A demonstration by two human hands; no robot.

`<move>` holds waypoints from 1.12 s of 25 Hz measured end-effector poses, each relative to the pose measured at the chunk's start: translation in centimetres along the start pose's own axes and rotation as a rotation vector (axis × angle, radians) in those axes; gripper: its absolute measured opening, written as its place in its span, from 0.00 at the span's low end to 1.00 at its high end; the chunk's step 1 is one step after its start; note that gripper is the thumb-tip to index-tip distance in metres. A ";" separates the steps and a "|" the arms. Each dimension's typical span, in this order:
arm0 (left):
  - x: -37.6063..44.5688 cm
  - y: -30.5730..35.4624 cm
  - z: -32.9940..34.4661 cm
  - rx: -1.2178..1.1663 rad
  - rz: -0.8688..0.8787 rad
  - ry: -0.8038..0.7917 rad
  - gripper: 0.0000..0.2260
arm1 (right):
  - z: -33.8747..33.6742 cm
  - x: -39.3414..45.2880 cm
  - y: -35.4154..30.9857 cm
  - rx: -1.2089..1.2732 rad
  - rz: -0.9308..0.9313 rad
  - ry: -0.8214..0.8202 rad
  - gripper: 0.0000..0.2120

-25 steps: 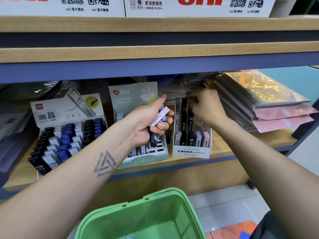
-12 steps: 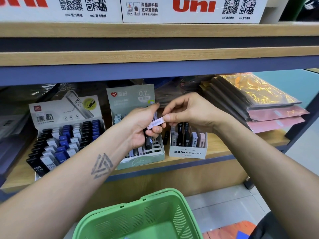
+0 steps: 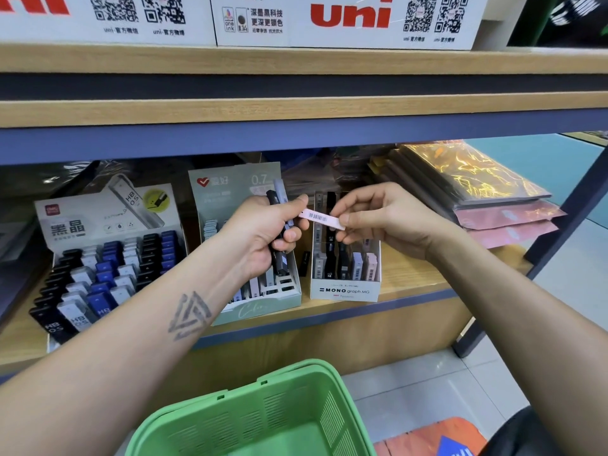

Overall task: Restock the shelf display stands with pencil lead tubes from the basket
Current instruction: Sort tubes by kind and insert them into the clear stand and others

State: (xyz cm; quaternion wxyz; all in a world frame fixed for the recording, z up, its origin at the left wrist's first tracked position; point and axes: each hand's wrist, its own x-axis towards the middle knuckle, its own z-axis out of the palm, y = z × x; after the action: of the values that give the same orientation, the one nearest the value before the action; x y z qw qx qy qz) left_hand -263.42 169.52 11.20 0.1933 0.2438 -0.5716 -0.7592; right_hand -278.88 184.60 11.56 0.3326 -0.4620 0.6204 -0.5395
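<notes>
My left hand (image 3: 263, 235) grips a bundle of dark and grey lead tubes (image 3: 278, 225) upright in front of the green 0.7 display stand (image 3: 260, 307). A pale pink lead tube (image 3: 320, 218) with a barcode lies level between both hands. My right hand (image 3: 378, 218) pinches its right end, and my left thumb touches its left end. Behind it stands the white MONO graph display stand (image 3: 345, 289), part filled with upright tubes. The green basket (image 3: 263, 416) is below, near me.
A grey HB 0.5 display stand (image 3: 98, 274) full of black, blue and white tubes sits on the left of the wooden shelf (image 3: 411, 284). Stacked plastic-wrapped packs (image 3: 477, 195) lie on the right. White uni boxes (image 3: 345, 21) stand on the upper shelf.
My right hand left the MONO stand, came to my left hand and took hold of the pink tube. Both hands have risen a little.
</notes>
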 end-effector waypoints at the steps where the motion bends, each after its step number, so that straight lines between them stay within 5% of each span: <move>1: 0.0 -0.1 0.1 0.009 0.003 0.002 0.09 | 0.1 -0.1 0.0 -0.028 -0.006 -0.014 0.10; 8: -0.1 -0.7 1.4 0.094 0.039 -0.015 0.12 | 1.1 -0.4 -0.1 -0.265 -0.053 -0.013 0.10; 14: -0.5 -1.0 1.4 0.167 -0.143 -0.062 0.12 | 0.1 -0.4 0.6 -0.086 -0.147 0.066 0.11; 18: -0.6 -1.1 1.2 -0.006 -0.206 -0.145 0.08 | 0.0 -0.3 0.7 -0.063 -0.175 0.039 0.09; 28: -0.4 -1.2 1.2 0.024 0.015 0.002 0.02 | -1.2 -0.6 1.3 -0.002 -0.124 0.090 0.17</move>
State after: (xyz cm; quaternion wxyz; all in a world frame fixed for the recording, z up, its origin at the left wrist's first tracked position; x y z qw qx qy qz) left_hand -263.88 171.00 10.42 0.1964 0.2427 -0.5823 -0.7506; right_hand -280.02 185.56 10.49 0.2697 -0.4750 0.6053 -0.5790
